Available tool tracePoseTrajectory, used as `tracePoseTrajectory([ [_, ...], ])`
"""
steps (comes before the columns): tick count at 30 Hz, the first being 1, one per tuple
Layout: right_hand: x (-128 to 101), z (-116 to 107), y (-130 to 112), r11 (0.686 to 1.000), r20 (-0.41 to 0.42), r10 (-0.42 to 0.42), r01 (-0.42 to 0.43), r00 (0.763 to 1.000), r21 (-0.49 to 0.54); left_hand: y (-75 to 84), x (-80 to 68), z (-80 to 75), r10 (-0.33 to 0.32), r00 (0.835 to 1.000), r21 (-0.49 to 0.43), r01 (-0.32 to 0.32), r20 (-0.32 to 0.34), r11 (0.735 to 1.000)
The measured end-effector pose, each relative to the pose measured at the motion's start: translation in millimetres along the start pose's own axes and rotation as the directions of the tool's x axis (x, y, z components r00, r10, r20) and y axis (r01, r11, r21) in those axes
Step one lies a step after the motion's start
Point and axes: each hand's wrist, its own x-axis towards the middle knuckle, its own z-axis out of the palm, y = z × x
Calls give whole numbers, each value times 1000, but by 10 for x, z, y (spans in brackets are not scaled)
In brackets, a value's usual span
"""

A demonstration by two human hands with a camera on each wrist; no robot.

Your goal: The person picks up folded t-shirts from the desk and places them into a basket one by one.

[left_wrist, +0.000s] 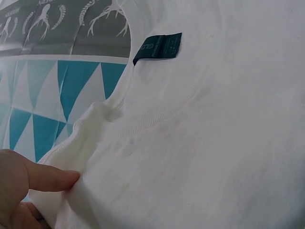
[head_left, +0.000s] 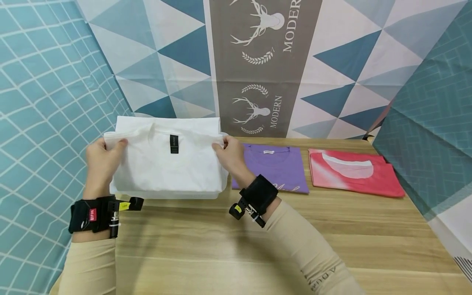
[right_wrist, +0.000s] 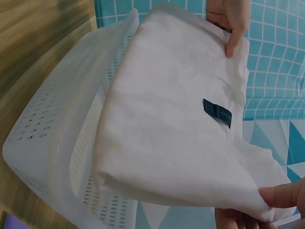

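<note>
A folded white T-shirt (head_left: 166, 164) with a dark neck label (head_left: 174, 144) is held flat over a white perforated basket (right_wrist: 52, 143) at the table's back left. My left hand (head_left: 103, 157) pinches the shirt's left top corner, thumb on top. My right hand (head_left: 230, 155) pinches its right top corner. The left wrist view shows the thumb (left_wrist: 47, 179) pressed on the white fabric (left_wrist: 214, 143) below the label (left_wrist: 157, 47). In the right wrist view the shirt (right_wrist: 176, 133) hangs just above the basket's opening, and both hands' fingers grip its far corners.
A folded purple T-shirt (head_left: 276, 168) lies right of the basket, and a folded red T-shirt (head_left: 354, 172) beyond it. The wooden table (head_left: 258, 246) stretches toward me. Patterned cloth backdrops close in the back and both sides.
</note>
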Motion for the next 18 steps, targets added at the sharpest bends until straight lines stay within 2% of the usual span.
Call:
tracePoseTrajectory([
  [3,11,38,-22,1000,1,-9,9,1000,8,-7,27,-30,-13,1000,-4,13,1,1000],
  [9,47,73,-7,1000,-8,-15,15,1000,23,-16,78,-43,-39,998,-19,40,44,999],
  [18,135,168,74,998,-3,-53,54,999,20,-77,151,-23,-32,998,-24,33,45,999],
])
